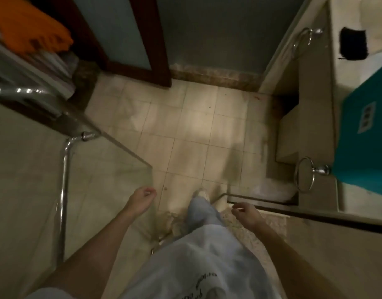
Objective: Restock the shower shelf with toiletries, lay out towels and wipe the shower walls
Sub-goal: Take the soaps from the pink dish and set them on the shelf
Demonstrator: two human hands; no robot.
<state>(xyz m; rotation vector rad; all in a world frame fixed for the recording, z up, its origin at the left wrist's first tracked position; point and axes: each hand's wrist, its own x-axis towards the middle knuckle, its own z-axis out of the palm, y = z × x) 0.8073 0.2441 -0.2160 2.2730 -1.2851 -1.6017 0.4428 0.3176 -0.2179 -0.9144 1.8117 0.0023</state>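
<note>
Frame is motion-blurred, edges soft. Orange towel (28, 24), top left and cut off by the frame edge, sits on a stack of pale folded items on a rack; well ahead of and left of the left hand (142, 199). Teal towel (364, 134) lies on the surface (315, 87) at right, cut off by the right edge; well ahead and to the right of the right hand (248, 214). Small black item (353, 44) further along that surface, too blurred to identify. Two chrome rings (306, 173) are mounted on the surface's side. No toiletries or shelf can be made out.

Left hand: forearm extended forward, fingers loosely curled, grip holds nothing. It sits just beside the edge of the glass panel (112, 169); contact can't be resolved. Chrome bar (64, 190) seen through the glass, left of that hand.

Right hand: forearm forward, fingers loosely curled and relaxed, grip holds nothing, above the threshold (293, 210).

Between the hands: a pale trouser leg and shoe (201, 194) forward on the tiled floor (196, 126). Dark door frame (151, 39) beyond.
</note>
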